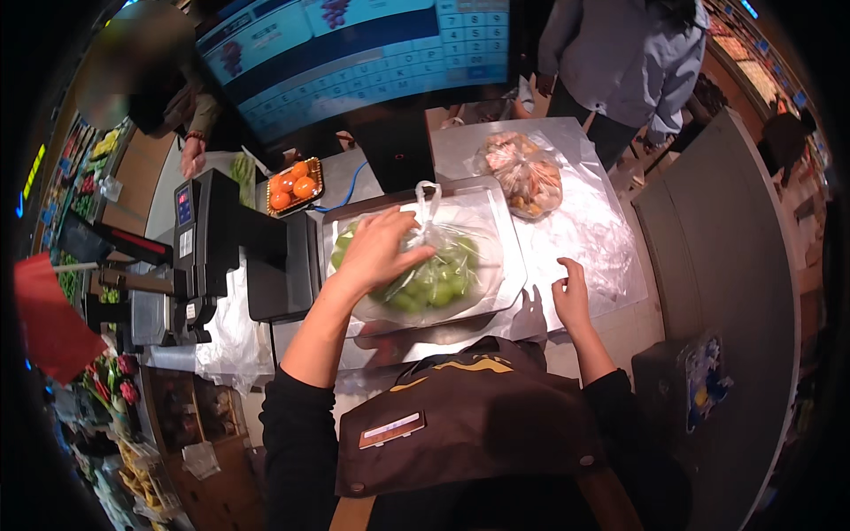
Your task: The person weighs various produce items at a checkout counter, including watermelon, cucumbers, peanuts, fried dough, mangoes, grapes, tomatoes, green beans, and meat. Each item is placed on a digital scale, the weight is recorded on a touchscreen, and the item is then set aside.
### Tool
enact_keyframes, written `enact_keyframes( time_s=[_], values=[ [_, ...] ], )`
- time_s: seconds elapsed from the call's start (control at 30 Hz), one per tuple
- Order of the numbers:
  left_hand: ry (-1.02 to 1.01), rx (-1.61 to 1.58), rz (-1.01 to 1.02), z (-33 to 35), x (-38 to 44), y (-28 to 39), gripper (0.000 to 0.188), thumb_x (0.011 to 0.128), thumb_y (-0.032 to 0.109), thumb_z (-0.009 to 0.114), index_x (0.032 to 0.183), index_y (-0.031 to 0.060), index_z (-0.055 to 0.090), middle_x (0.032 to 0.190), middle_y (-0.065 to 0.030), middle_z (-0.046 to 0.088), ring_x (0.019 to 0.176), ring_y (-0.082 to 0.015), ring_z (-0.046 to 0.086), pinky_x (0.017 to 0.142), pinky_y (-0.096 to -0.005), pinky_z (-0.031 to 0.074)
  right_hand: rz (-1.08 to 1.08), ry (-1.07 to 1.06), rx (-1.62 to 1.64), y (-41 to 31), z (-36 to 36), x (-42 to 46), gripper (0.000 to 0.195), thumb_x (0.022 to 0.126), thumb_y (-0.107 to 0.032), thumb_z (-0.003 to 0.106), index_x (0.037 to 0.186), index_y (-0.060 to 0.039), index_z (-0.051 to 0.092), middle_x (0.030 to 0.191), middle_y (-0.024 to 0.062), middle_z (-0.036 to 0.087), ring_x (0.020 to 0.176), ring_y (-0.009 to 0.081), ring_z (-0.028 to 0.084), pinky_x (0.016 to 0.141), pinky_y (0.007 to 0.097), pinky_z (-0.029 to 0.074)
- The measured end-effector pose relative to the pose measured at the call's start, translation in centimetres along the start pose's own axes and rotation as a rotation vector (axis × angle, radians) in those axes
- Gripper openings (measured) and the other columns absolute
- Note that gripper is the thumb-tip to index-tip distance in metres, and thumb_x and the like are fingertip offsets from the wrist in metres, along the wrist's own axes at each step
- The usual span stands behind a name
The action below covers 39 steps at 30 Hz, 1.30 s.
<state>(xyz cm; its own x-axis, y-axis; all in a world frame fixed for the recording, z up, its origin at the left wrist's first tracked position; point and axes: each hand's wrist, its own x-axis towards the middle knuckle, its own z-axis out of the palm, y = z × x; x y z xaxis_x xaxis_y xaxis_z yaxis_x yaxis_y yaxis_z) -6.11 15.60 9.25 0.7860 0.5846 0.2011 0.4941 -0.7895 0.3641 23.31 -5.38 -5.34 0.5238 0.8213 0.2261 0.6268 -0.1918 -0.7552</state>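
A knotted clear plastic bag of green grapes (pixel 435 275) lies on the metal tray of a weighing scale (pixel 508 265), its handle loops pointing up. My left hand (pixel 385 245) is spread over the bag's left side, thumb near the knot; whether it grips the plastic cannot be told. To the right of the tray, my right hand (pixel 572 292) is raised with curled fingers and holds nothing. Beyond it, at the tray's upper right corner, a second tied clear bag with orange and brown food (pixel 521 174) sits on the metal counter.
A large touchscreen (pixel 352 60) stands at the back. Left of the tray are a basket of orange fruits (pixel 294 186), a black label printer (pixel 206 232) and loose plastic bags (pixel 232 332). People stand across the counter at both sides. A grey partition (pixel 724 265) rises at the right.
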Motion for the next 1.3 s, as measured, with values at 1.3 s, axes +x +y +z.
enact_keyframes(
  time_s=[1.3],
  values=[
    [0.274, -2.077, -0.813, -1.6, -2.8, -2.8, 0.033, 0.095, 0.019, 0.051, 0.119, -0.0034, 0.050, 0.112, -0.0191, 0.063, 0.095, -0.0256, 0.065, 0.076, -0.0344, 0.058, 0.723, -0.776, 1.457, -16.7, 5.9, 1.7, 0.018, 0.095, -0.018, 0.052, 0.105, -0.0038, 0.055, 0.076, 0.0026, 0.056, 0.055, 0.0095, 0.053, 0.046, 0.0221, 0.037]
  ],
)
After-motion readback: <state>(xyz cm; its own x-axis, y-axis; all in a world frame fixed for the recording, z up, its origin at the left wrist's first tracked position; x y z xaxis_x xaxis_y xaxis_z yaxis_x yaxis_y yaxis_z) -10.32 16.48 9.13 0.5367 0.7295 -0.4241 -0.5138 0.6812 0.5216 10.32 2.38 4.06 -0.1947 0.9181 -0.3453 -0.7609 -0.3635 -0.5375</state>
